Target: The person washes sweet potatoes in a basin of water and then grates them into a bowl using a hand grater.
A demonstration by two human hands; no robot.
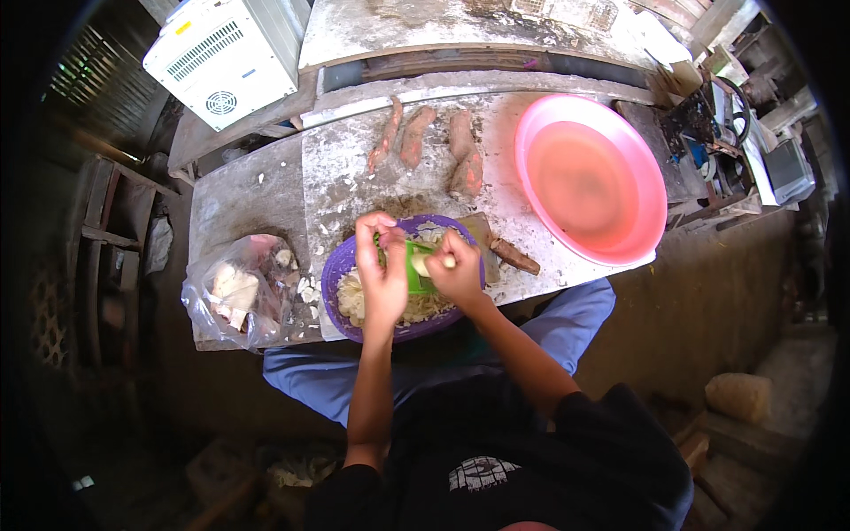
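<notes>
Presently, item by item: left hand [382, 270], fingers curled shut around a green grater [416, 270], propping it at a slant over the purple bowl [341, 265] so that shreds drop inside. Right hand [459, 270], closed on a small pale piece of root [423, 262], pressing it against the grater's face; the piece is nearly hidden by the fingers. Bowl sits at the near edge of the worn grey bench [354, 168], just in front of the seated person, already holding a heap of pale shreds [354, 296]. Far of the bowl, four unpeeled reddish sweet potatoes [416, 137] lie in a row within reach. Right of them, a large pink basin [589, 177], shallow water inside. Left, a clear plastic bag [235, 292] of peelings and scraps. One brown root piece [515, 257] lies just right of the bowl.
</notes>
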